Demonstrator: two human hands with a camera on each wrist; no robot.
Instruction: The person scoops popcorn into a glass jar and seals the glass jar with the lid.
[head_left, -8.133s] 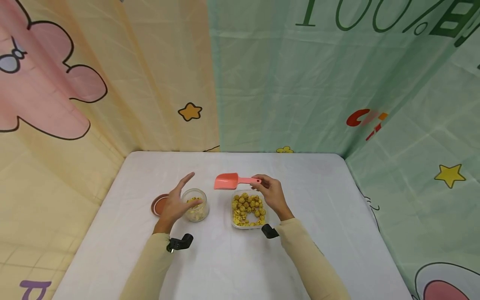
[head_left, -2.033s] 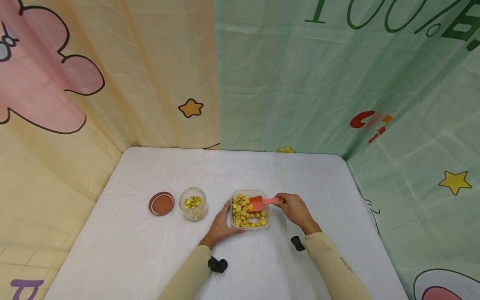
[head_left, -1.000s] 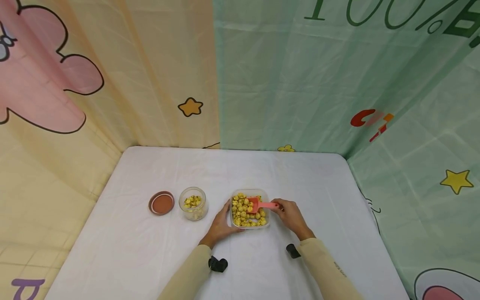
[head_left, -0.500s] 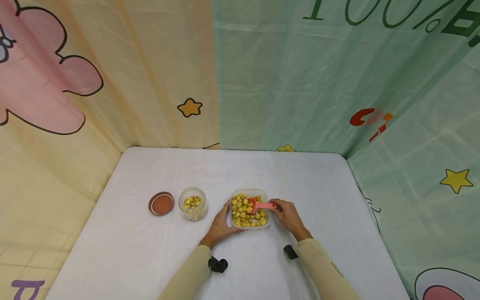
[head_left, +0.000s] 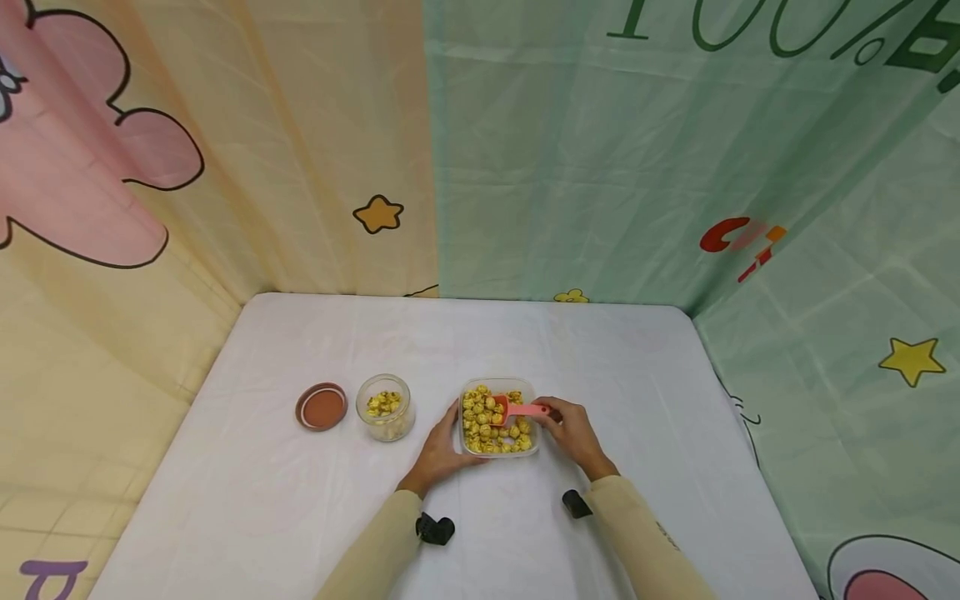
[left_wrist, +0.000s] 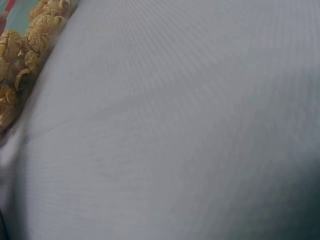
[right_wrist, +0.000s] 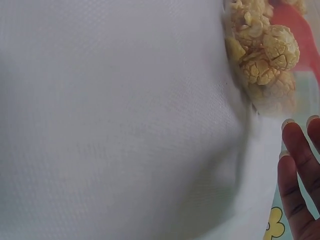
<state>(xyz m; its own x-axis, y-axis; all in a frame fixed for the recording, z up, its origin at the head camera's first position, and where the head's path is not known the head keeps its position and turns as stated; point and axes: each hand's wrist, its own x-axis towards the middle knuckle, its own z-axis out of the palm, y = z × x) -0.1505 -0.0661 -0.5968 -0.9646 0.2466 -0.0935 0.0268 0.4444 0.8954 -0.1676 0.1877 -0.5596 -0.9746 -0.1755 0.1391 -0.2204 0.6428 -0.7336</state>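
Note:
A clear plastic container [head_left: 536, 446] of yellow popcorn [head_left: 480, 431] sits mid-table. My left hand [head_left: 437, 457] grips its near left corner, fingers along the left side and thumb along the front. From the right, my right hand [head_left: 573, 429] pinches the handle of a coral-pink scoop [head_left: 528, 410]. The scoop's head is down among the popcorn, partly covered by it. In the right wrist view, some fingers [right_wrist: 299, 150] extend beside the container, and the red scoop [right_wrist: 295, 30] shows behind popcorn balls [right_wrist: 281, 47]. The left wrist view catches only popcorn [left_wrist: 35, 40] at its upper left.
Left of the container stands an open glass jar [head_left: 392, 427] with some popcorn inside. Beside it lies a round reddish-brown lid [head_left: 322, 407]. A white cloth covers the table [head_left: 600, 350], with printed curtains [head_left: 570, 167] hanging behind and at both sides.
Over the last two seconds the scoop has moved slightly left and deeper into the popcorn. Earlier, the right hand held it above the container while the left hand was at the jar.

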